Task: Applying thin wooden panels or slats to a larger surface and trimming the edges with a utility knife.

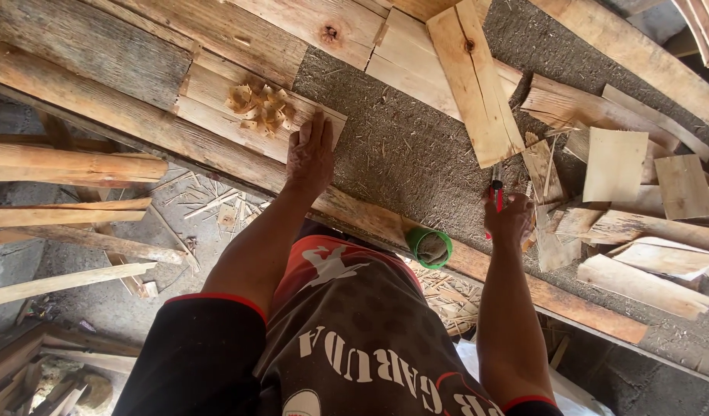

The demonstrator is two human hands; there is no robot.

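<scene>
The person wears a black shirt with red-trimmed short sleeves and white lettering.

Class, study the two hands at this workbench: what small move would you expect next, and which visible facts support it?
Probably the right hand lifts the red-handled tool it grips and carries it toward the board. The left hand already lies flat on that board beside a pile of wood shavings, as if steadying it, while the tool sits apart on the bench top.

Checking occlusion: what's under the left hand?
The left hand lies flat on a pale board at the bench edge, next to a pile of wood curls. The board's surface beneath the palm is covered, so cannot be seen.
</scene>
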